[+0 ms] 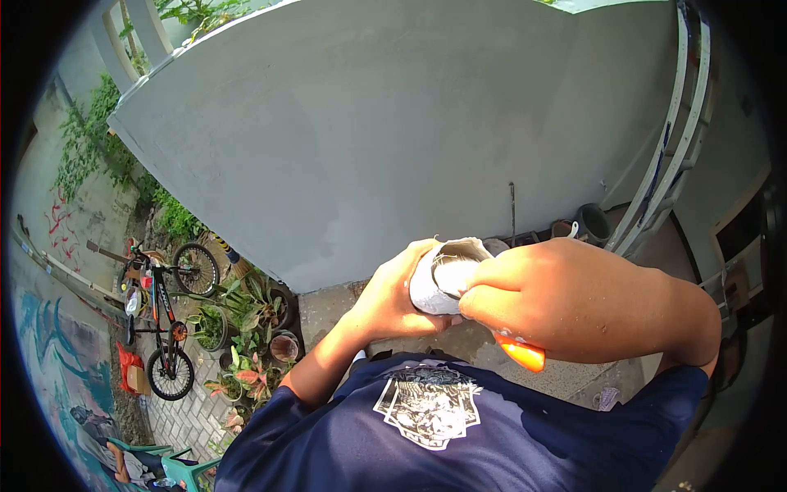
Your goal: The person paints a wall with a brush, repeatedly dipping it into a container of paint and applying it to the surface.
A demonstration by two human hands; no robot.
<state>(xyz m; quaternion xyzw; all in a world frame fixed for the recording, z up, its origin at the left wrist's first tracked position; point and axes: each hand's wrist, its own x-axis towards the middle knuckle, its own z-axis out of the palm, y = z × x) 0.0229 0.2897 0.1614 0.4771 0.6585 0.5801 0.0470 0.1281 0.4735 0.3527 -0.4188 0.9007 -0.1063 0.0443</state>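
Note:
My left hand (398, 295) is wrapped round a white cup-like container (426, 283), held in front of my chest with its opening facing up and to the right. My right hand (525, 299) is closed over the container's rim. An orange handle (522, 353) sticks out below that hand. Pale bristles or fibres (452, 269) show inside the container's mouth, beside my right fingers. The far end of the handled tool is hidden by the hand and the container.
A grey wall (369, 139) stands ahead. At the right is a white metal ladder (672, 156), near dark buckets (592, 223). Potted plants (246, 312) and a bicycle (164, 320) are at the left. A seated person (123, 463) is at the lower left.

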